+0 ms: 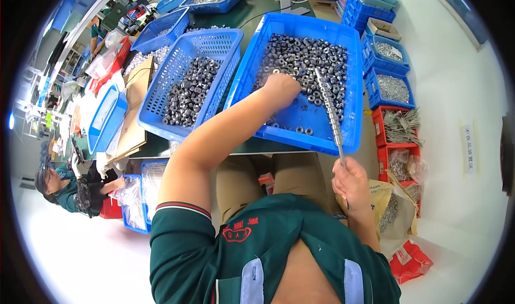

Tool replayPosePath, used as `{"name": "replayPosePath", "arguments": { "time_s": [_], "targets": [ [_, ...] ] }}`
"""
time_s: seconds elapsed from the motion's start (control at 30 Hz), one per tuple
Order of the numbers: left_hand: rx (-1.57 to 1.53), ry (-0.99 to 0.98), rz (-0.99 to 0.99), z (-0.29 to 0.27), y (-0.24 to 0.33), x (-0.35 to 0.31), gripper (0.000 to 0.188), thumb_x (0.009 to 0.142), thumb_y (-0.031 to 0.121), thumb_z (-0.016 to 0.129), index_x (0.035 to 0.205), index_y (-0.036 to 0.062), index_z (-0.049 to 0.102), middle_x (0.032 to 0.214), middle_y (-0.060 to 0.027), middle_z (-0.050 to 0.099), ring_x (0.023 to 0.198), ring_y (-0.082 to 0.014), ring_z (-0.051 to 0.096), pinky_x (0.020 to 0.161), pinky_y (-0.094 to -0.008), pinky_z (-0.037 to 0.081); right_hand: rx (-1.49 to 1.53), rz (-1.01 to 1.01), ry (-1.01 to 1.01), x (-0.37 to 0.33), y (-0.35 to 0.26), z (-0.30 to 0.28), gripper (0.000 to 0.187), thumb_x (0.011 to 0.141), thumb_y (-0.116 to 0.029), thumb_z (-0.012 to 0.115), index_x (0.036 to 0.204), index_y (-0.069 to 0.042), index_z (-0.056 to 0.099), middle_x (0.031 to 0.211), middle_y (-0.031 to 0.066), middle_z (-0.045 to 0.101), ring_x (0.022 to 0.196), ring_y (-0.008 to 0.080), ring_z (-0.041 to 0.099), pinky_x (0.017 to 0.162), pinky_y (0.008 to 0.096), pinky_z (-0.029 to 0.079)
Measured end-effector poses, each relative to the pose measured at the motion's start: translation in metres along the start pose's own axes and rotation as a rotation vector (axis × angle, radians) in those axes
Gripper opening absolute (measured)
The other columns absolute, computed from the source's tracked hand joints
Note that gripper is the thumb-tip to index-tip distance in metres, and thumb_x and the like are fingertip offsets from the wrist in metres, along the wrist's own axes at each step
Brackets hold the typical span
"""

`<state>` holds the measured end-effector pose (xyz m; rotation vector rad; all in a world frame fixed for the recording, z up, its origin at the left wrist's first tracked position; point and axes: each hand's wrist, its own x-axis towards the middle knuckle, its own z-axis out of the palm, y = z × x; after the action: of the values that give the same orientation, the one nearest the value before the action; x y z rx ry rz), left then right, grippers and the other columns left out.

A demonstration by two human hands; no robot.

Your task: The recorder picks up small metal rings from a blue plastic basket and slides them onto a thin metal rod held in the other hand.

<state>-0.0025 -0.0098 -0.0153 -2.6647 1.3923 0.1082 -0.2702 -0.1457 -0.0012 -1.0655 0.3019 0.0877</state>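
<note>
My right hand [351,182] is closed round the lower end of a thin metal rod [340,149]. A row of shiny metal rings [328,104] is threaded along the rod, which slants up over the right part of a blue plastic bin [300,141]. Inside the bin lie many small metal rings [306,54], heaped mostly toward its far side. My left hand [282,89] reaches into the bin with its fingers curled down at the near edge of the heap. What those fingers hold, if anything, is hidden beneath the hand.
A perforated blue basket [229,45] with more metal rings stands left of the bin. Cardboard [136,111] leans beyond it. Stacked blue crates [370,71] and red bins [380,126] of parts line the right. Another person [70,186] works at far left.
</note>
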Motion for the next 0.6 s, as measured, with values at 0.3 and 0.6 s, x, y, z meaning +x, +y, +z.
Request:
{"name": "replayPosePath", "arguments": {
  "time_s": [0.3,0.6],
  "targets": [
    [-1.656,0.221,-0.2,-0.02,-0.029,0.004,0.021,0.088,0.017,0.058,0.102,0.0014,0.061,0.085,-0.0001,0.06,0.074,-0.0095,0.056,0.067,-0.0241,0.046,-0.087,0.011,-0.049,0.002,0.001,-0.008,0.014,0.091,-0.015,0.052,0.082,-0.005,0.048,0.055,-0.0054,0.039,0.039,0.0011,0.033,0.035,0.0161,0.026],
    [-2.069,0.167,-0.077,-0.037,-0.014,-0.007,0.02,0.087,0.009,0.059,0.101,-0.0036,0.054,0.091,-0.0085,0.059,0.081,-0.0185,0.06,0.075,-0.0301,0.05,-0.082,0.027,-0.09,0.004,0.002,-0.006,0.012,0.091,-0.013,0.053,0.083,-0.005,0.05,0.058,-0.0055,0.041,0.041,0.001,0.034,0.036,0.0161,0.027]
  ]
}}
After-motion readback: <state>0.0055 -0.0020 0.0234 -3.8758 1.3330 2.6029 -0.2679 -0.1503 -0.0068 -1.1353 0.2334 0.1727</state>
